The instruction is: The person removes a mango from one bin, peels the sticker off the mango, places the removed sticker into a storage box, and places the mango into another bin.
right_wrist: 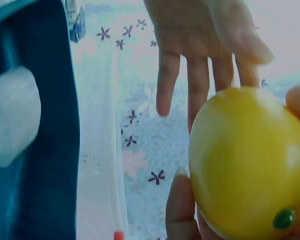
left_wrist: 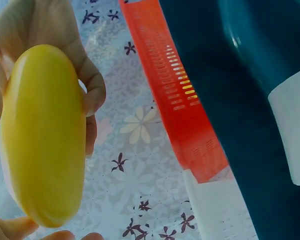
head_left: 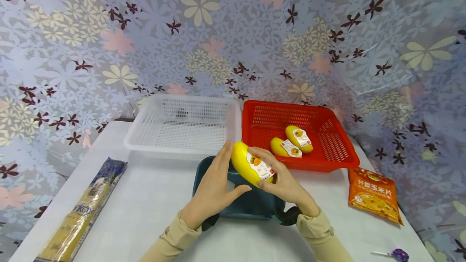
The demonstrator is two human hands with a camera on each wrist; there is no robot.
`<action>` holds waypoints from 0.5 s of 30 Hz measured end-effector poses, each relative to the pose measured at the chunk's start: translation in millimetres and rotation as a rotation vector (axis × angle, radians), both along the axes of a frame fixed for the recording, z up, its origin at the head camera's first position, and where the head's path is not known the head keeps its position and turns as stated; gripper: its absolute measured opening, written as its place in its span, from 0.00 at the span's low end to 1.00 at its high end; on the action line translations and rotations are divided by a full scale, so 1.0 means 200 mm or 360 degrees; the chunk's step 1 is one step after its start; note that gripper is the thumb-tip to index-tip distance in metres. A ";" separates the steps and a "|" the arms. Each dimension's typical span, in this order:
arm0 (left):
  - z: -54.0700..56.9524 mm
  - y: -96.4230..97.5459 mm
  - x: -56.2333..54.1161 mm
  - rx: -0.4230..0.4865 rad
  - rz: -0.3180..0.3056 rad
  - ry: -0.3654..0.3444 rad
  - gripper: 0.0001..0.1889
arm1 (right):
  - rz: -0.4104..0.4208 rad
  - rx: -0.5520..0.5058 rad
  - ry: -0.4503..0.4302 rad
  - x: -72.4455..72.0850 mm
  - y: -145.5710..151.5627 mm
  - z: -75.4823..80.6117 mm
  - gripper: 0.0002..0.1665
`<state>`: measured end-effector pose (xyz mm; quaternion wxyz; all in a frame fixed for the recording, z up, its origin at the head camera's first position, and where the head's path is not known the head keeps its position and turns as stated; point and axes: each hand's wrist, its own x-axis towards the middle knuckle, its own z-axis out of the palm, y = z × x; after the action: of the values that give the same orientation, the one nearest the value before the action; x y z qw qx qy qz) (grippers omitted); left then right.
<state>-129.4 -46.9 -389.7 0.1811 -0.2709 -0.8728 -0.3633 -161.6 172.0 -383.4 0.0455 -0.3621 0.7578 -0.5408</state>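
Note:
My right hand [head_left: 282, 181] grips a yellow mango [head_left: 242, 165] with a white printed label, holding it above a dark teal bin [head_left: 251, 209]. Fingers and thumb wrap its near end, and a green stem spot shows in the right wrist view. My left hand [head_left: 214, 183] is beside the far end of the mango, fingers straight and thumb spread. Its fingertips [left_wrist: 17, 227] show just below the fruit in the left wrist view. Inside the bin lies a white object [right_wrist: 15, 117], mostly hidden from the head view by the hands.
Behind the bin stand a white basket [head_left: 182, 148] and a red basket [head_left: 335, 161]; two labelled mangoes [head_left: 298, 138] lie in the red one. A pasta pack [head_left: 83, 209] is at left. On the right are an orange snack bag [head_left: 375, 195] and a lollipop [head_left: 399, 254].

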 end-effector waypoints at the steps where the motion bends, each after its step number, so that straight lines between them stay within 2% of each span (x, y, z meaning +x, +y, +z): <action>1: 0.00 0.00 0.00 -0.0003 -0.0003 0.0002 0.54 | -0.0007 -0.0007 0.0005 0.01 -0.01 0.00 0.42; 8: -0.02 0.01 0.02 -0.0034 0.0024 -0.0037 0.59 | -0.0094 -0.0099 -0.0112 0.07 -0.08 -0.02 0.40; 12: -0.03 0.02 0.05 -0.0067 0.0095 -0.0057 0.64 | -0.0216 -0.0049 -0.0112 0.12 -0.14 -0.03 0.41; 15: -0.03 0.03 0.06 -0.0070 0.0146 -0.0027 0.66 | -0.0248 -0.0025 -0.0096 0.15 -0.18 -0.03 0.41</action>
<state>-117.2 -41.1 -396.4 0.1841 -0.2314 -0.8937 -0.3376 -132.3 136.8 -389.2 0.0233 -0.2860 0.7778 -0.5592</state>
